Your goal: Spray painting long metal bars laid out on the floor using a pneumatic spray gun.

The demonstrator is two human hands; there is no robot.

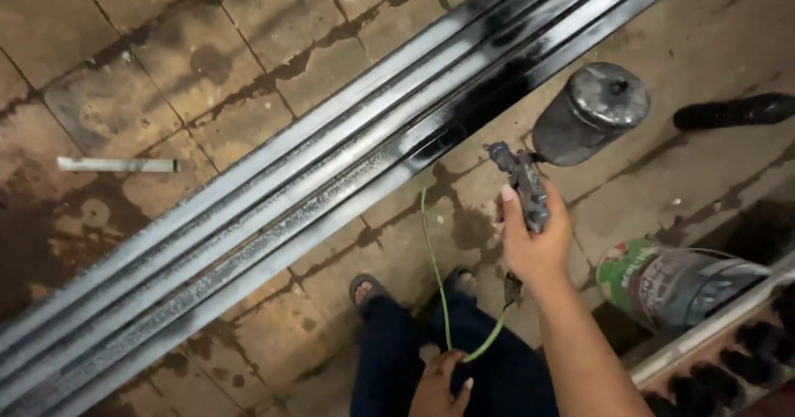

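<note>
While the right hand (537, 243) gripped the spray gun (523, 183) with its grey cup (590, 112) aimed at the long metal bars (331, 177) on the tiled floor (166, 69), the left hand (439, 384) pinched the green hose (437, 276) low by the knees. Judging by the glossy black on the bars' upper stretch, painting was partly done; the nearer lengths looked grey and only lightly dusted. A paint can (671, 284) lay to the right.
</note>
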